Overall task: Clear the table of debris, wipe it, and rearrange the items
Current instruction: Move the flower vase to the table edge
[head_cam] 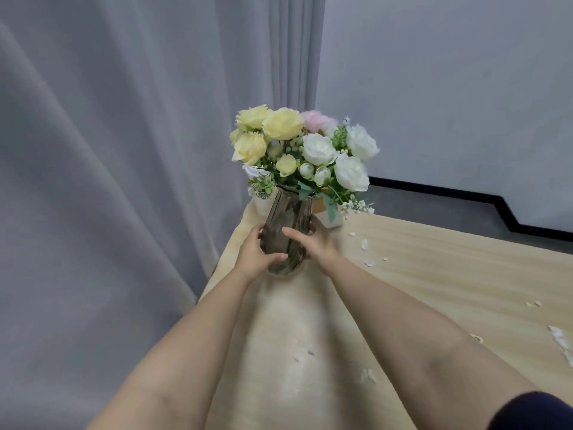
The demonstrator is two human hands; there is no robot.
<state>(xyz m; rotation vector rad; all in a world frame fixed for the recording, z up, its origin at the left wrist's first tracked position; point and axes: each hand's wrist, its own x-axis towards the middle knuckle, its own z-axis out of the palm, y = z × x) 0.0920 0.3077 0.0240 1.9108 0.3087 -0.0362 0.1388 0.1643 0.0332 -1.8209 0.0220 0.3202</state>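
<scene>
A smoky glass vase (286, 218) with yellow, white and pink flowers (310, 150) stands near the far left corner of the light wooden table (449, 274). My left hand (255, 254) grips the vase's left side and my right hand (313, 242) grips its right side. The vase's base rests on or just above the tabletop; I cannot tell which. Small white scraps of debris (365, 244) lie scattered on the table to the right of the vase, and more debris (367, 375) lies nearer to me.
Behind the vase, a white cup (263, 201) and a white box-like item (333, 220) stand partly hidden. A grey curtain (108, 181) hangs along the table's left edge. A larger white scrap (561, 342) lies at the right edge of the view.
</scene>
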